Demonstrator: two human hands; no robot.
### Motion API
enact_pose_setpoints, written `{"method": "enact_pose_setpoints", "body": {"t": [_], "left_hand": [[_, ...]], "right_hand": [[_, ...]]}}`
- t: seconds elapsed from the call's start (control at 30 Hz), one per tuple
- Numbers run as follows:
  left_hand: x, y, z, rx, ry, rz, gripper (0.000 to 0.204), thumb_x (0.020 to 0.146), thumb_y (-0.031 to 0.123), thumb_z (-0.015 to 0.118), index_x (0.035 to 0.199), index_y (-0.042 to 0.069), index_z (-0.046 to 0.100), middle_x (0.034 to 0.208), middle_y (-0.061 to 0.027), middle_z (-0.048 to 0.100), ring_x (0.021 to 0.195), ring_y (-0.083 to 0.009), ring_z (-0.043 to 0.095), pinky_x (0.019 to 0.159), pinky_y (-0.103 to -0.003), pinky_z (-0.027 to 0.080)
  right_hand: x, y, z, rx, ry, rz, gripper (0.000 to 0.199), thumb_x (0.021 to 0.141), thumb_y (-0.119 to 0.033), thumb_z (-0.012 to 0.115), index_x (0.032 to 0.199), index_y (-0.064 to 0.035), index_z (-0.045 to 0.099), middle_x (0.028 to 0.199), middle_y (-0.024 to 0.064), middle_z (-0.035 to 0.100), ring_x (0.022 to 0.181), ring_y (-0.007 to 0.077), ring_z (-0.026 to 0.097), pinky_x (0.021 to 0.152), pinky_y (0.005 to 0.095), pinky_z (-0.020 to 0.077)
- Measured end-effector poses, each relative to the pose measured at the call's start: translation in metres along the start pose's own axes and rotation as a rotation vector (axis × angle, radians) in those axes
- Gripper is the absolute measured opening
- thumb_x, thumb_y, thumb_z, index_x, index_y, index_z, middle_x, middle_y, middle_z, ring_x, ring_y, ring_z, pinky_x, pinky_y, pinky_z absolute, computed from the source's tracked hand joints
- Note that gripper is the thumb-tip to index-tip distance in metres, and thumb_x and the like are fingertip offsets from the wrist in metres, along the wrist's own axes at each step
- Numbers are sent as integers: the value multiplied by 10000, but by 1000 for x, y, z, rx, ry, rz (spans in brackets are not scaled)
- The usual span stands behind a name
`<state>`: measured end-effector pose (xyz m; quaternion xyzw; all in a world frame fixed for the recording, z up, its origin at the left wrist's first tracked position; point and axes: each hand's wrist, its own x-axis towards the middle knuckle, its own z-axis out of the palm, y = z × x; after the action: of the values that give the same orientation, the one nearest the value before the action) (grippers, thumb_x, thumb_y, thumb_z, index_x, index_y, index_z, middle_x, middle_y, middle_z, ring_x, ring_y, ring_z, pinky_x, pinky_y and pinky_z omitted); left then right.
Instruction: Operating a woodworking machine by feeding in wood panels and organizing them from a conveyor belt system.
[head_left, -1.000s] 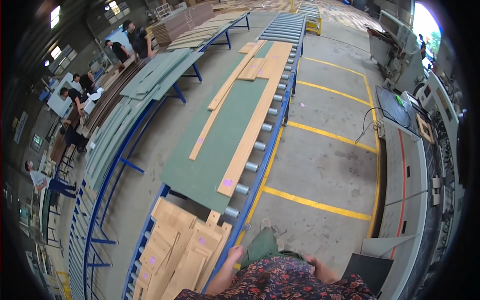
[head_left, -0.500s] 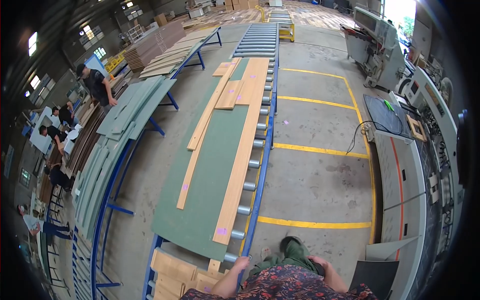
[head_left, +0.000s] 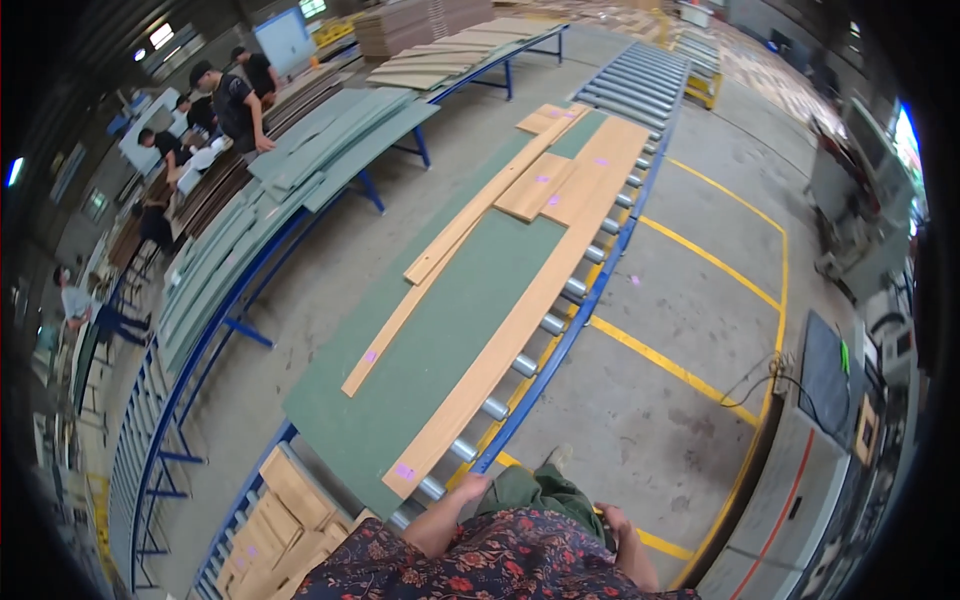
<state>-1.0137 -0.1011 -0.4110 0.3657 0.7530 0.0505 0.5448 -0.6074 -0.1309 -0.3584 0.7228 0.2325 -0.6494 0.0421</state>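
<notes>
Left hand [head_left: 473, 487] is hanging nearer than right hand [head_left: 617, 521] to the long wooden plank [head_left: 492, 350], which is running from that hand's left toward ahead-right; both grips unclear.

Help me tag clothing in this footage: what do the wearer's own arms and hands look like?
The left hand and right hand are ungloved, and both forearms are bare of sleeves. The dark top has a red floral print. The fingers are too small to tell whether rings are worn.
</notes>
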Motion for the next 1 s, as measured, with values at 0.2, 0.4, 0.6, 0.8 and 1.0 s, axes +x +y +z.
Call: {"method": "enact_pose_setpoints", "body": {"t": [0.2,0.4,0.6,0.8,1.0], "left_hand": [[26,95,12,40,136,158,332,860,324,519,933,64,713,925,-196,695,889,-305,679,796,-441,507],[98,104,-11,180,-5,4,337,889,339,524,1015,96,720,1019,-142,710,953,-317,677,826,-424,517],[190,174,-77,-17,518,43,235,904,265,527,952,99,686,954,-169,687,881,-362,663,767,-469,519],[310,264,-182,-40,675,74,214,882,210,564,1041,104,661,1051,-161,640,1004,-373,605,849,-462,509],[413,319,-313,209,632,66,507,826,251,653,1276,42,550,1382,-178,451,1326,-383,366,1072,-491,351]], "right_hand": [[40,-100,-79,277,-11,-103,598,952,-370,529,1438,-51,390,1415,196,479,1222,342,539,991,508,440],[54,-188,-100,308,37,-215,435,950,-310,511,1284,-32,521,1228,149,610,1076,297,627,868,450,504],[50,-161,-131,-189,133,-251,260,939,-260,545,879,-44,677,801,43,654,698,179,615,620,325,502],[22,-224,-169,322,204,204,416,941,-310,534,1246,-28,544,1144,164,656,883,255,645,727,403,518],[19,-279,-153,431,219,145,395,949,-249,522,1270,-20,500,1152,185,649,960,311,662,764,426,532]]}}
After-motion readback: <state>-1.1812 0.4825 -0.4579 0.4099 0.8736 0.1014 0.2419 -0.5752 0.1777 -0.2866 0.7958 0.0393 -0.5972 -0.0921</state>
